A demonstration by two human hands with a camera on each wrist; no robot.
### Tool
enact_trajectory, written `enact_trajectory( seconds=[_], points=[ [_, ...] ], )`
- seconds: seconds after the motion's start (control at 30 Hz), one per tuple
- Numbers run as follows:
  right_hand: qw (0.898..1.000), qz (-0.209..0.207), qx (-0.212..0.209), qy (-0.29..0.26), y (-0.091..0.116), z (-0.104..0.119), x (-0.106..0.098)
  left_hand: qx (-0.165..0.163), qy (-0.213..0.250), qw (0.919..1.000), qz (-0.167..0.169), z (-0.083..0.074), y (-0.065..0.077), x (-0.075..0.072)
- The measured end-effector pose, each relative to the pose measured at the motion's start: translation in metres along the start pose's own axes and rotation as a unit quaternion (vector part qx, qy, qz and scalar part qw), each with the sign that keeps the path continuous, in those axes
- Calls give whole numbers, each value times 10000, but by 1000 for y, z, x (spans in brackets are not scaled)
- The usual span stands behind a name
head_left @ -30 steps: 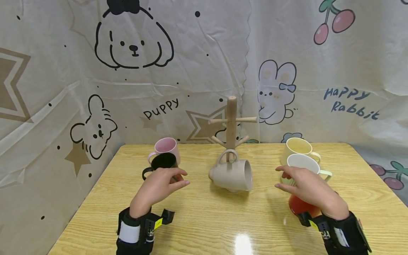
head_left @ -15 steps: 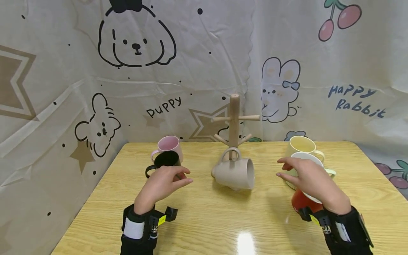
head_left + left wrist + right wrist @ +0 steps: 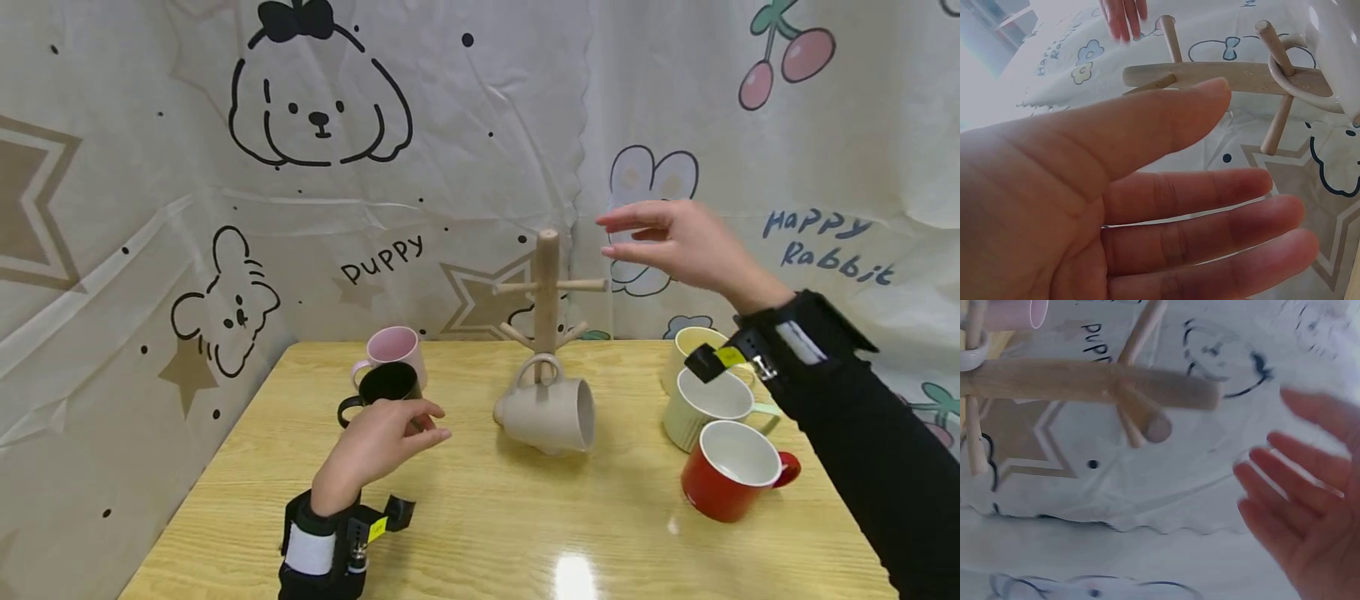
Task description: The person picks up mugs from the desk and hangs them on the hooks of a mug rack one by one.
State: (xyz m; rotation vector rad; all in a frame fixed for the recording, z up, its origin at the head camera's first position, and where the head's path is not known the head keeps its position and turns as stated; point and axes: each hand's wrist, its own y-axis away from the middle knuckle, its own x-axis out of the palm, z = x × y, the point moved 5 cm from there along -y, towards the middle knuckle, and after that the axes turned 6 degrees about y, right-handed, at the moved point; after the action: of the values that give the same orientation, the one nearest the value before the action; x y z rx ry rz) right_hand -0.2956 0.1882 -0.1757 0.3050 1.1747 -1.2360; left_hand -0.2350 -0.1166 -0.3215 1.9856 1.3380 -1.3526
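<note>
A wooden mug tree (image 3: pixel 546 283) stands at the middle back, with a beige mug (image 3: pixel 546 415) hanging by its handle from a low front peg. To the right of the post's top my right hand (image 3: pixel 678 242) is raised, fingers extended and holding nothing; in the right wrist view the fingers (image 3: pixel 1291 481) are spread apart from the wood. My left hand (image 3: pixel 382 442) hovers in front of a black mug (image 3: pixel 388 382), overlapping it in the head view. Its thumb (image 3: pixel 1166 122) and fingers are straight with nothing between them.
Behind the black mug is a pink mug (image 3: pixel 394 343). On the right, a yellow mug (image 3: pixel 681 354), a pale green mug (image 3: pixel 686 421) and a red mug (image 3: pixel 716 487) stand in a row on the wooden table (image 3: pixel 480 533). A printed curtain (image 3: pixel 450 167) hangs behind.
My right hand has risen from over the right-hand mugs and moved up and left toward the mug tree's top, uncovering the red mug. The left hand stays almost where it was.
</note>
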Motion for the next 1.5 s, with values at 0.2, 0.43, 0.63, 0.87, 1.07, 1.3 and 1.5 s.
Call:
enact_trajectory(
  seconds=[0.2,0.43,0.63,0.87,1.07,1.3,1.5],
  points=[
    [9808,1616,64,-1089,-42,-3,31,-139,-100,9997,165,2,3,2],
    [9624,2110,-112,-1709,-63,-3,45,-55,-57,9997,222,1,-3,7],
    [9459,2403,-113,-2177,-70,-12,50,-179,-99,9996,179,1,-4,8],
    [9402,2265,-339,-2521,-74,-16,54,-208,-28,9995,252,1,-4,10],
    [9443,1904,-340,-2661,-72,-17,54,-54,-41,9997,249,-1,-6,13],
    [9728,999,177,-2081,-62,-17,52,-84,104,9993,354,-4,-7,15],
    [9814,278,686,-1770,-50,-13,51,-1,141,9990,420,-6,-7,18]
  ],
)
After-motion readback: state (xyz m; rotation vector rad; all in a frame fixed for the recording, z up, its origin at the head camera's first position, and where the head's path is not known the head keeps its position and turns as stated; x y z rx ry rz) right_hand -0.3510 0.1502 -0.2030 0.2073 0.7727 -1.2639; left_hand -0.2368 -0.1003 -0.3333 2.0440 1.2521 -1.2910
